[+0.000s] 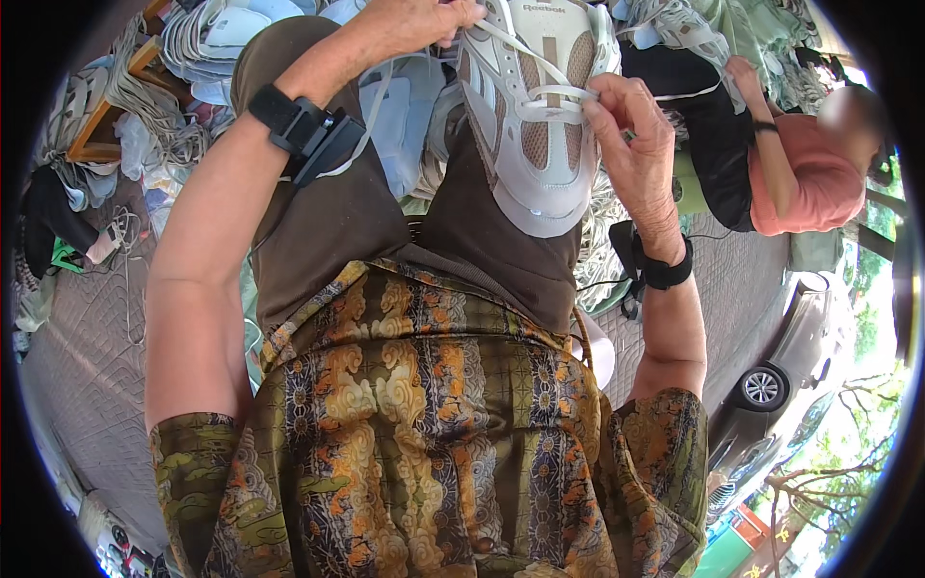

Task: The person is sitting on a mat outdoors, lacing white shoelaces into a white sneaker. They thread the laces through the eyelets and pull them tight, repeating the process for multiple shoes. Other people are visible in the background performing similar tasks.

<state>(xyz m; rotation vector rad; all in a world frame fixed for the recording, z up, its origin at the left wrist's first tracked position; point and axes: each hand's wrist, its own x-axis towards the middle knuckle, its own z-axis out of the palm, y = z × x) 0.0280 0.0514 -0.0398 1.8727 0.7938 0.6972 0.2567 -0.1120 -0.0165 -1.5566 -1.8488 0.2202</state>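
Observation:
A white and beige sneaker [547,159] rests on my brown-trousered lap, its toe pointing toward me. Beige mesh shows on its sides and under the laces; no thick sole is visible. A white shoelace [562,91] runs through the eyelets across the tongue. On the right, my right hand [636,140] pinches the lace between thumb and forefinger beside the eyelets. At the upper left of the sneaker, my left hand [409,27] has its fingers closed on the lace near the frame's top edge. A loose lace end [378,108] hangs below my left wrist.
Piles of pale shoe parts and laces [207,43] crowd the far left beside a wooden frame [98,135]. At right sits another person in a pink top [814,173], a hand on similar pieces [689,34]. A parked car [785,376] stands beyond the paved ground [87,318].

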